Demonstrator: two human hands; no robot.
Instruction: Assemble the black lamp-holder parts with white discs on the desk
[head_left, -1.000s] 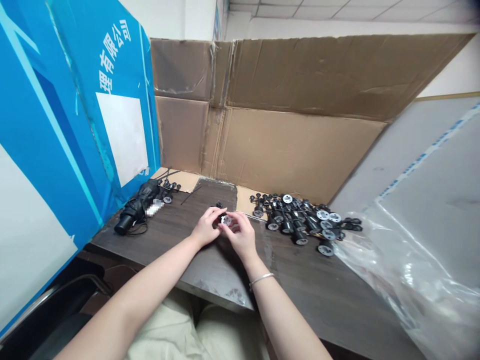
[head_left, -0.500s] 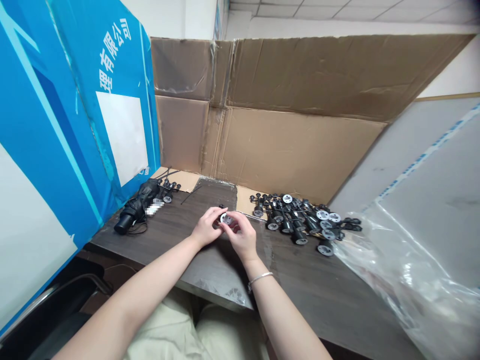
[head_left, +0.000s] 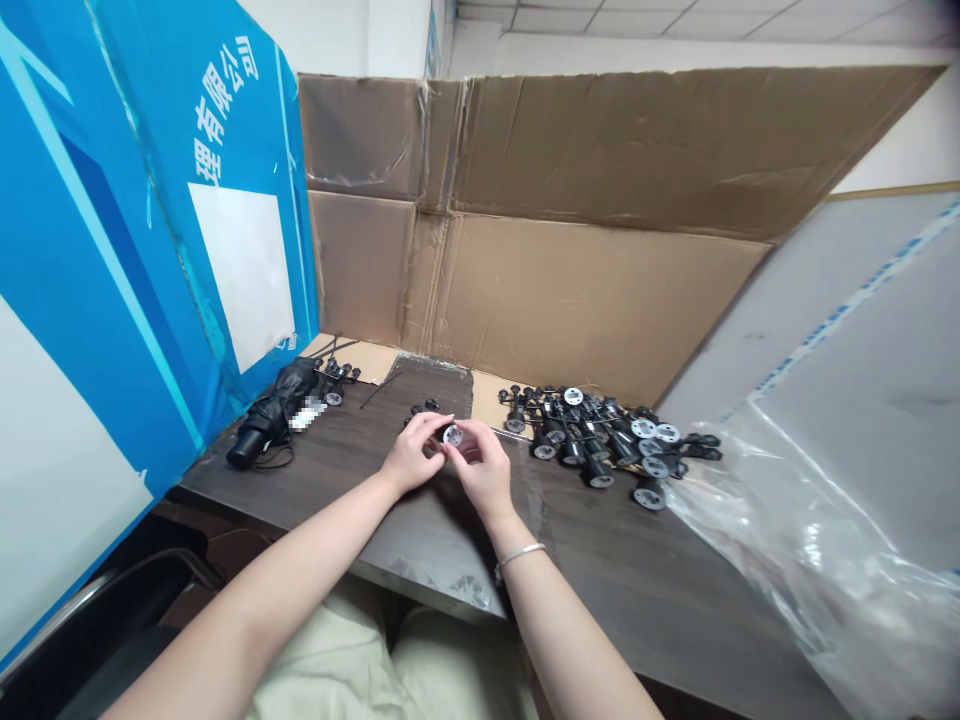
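Note:
Between my two hands, above the dark tabletop, is a small black part with a round pale disc end [head_left: 453,436]; the disc has holes in it and faces me. My left hand [head_left: 409,456] curls its thumb and fingers round the part's left side. From the right, my right hand [head_left: 484,468] pinches the disc's edge between thumb and fingers. Small black knobs [head_left: 430,406] show just beyond my left fingers; whether they belong to the held part I cannot tell. The rest of the part is hidden by my fingers.
Right of my hands lies a heap of similar black parts with pale discs [head_left: 598,474]. A folded black umbrella [head_left: 259,430] lies at left, beside a few more black parts [head_left: 334,397]. Cardboard [head_left: 600,300] stands behind; clear plastic sheeting [head_left: 795,540] drapes the right side.
The held part has turned slightly in my fingers, and more of the black knobs now shows beyond my left hand. Both hands stay in nearly the same place.

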